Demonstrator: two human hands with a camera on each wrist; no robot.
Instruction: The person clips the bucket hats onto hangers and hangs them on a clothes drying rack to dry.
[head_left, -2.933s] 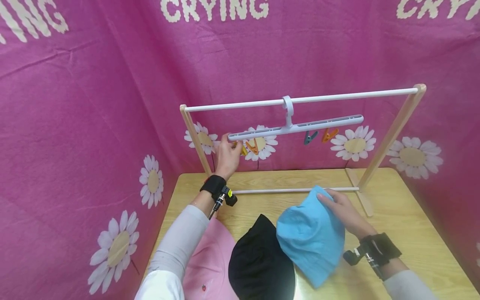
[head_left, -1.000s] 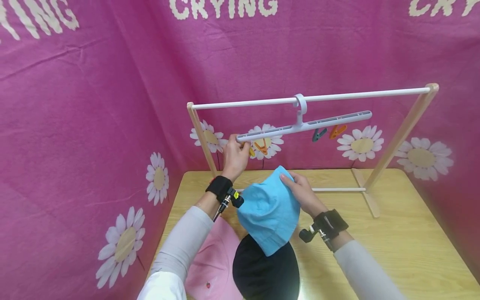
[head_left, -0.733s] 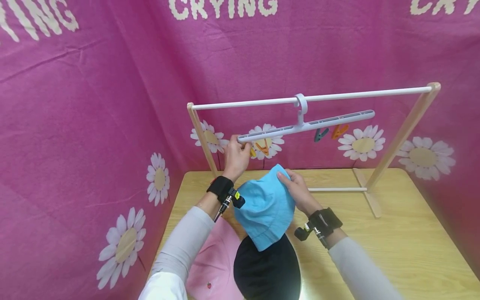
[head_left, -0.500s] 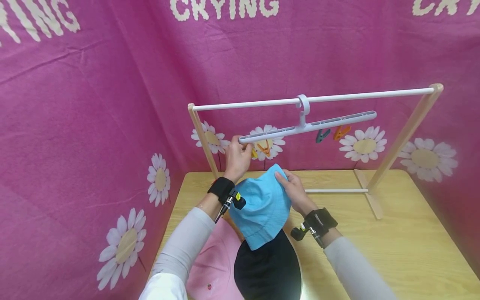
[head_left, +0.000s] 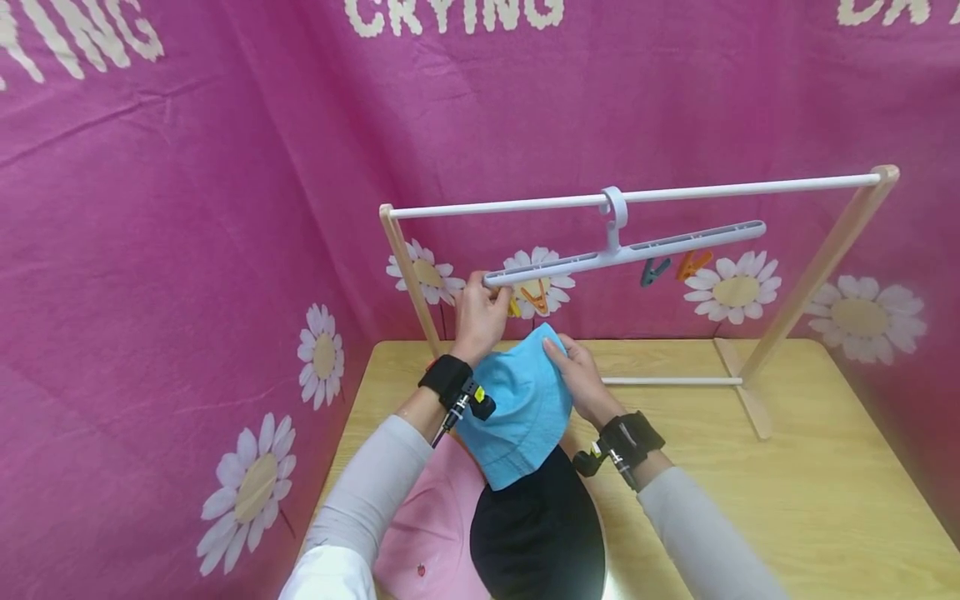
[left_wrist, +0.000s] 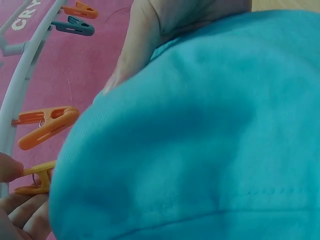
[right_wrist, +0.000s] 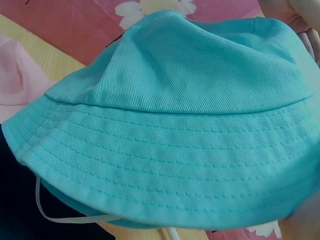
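Observation:
My left hand (head_left: 478, 321) is at the left end of a white hanger (head_left: 570, 267). Between its thumb and fingers it pinches a yellow clip (left_wrist: 42, 177) hanging under that end. Beside this clip hangs an orange clip (left_wrist: 50, 125). My right hand (head_left: 581, 375) grips a light blue bucket hat (head_left: 517, 408) at its upper right part, holding it up just below the left hand. In the right wrist view the hat's stitched brim (right_wrist: 185, 160) and a thin white cord (right_wrist: 65, 218) under it show. The left forearm and wrist camera cover part of the hat.
A white rod (head_left: 712, 190) on wooden posts carries the hanger. At the hanger's right side hang a grey-blue clip (head_left: 654, 272) and another orange clip (head_left: 693, 264). A black hat (head_left: 540, 542) and a pink hat (head_left: 427, 517) lie on the wooden table (head_left: 787, 475). Pink cloth surrounds it.
My right hand has carried the blue hat from the right of the black hat leftward and up toward my left hand. The left hand has stayed at the yellow clip.

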